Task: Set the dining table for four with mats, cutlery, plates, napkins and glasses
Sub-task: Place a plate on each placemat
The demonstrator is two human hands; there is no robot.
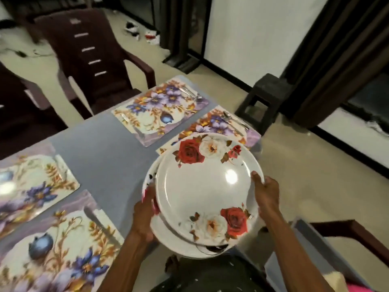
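Note:
I hold a stack of white plates (pixel 202 192) with red and white roses above the table's right edge. My left hand (pixel 145 216) grips the stack's left rim from below. My right hand (pixel 266 192) grips its right rim, thumb on top. Several floral mats lie on the grey table (pixel 101 157): one far (pixel 160 108), one partly under the plates (pixel 221 123), one at the left edge (pixel 33 184) and one near me (pixel 59 249). Cutlery (pixel 190 92) lies on the far mat, more cutlery (pixel 235 120) on the right mat, and a knife (pixel 99 224) on the near mat.
A dark brown plastic chair (pixel 94 51) stands at the table's far side, another (pixel 19 106) at the left. A small dark stool (pixel 265 98) is on the floor to the right. A wooden chair arm (pixel 357 230) is at my lower right.

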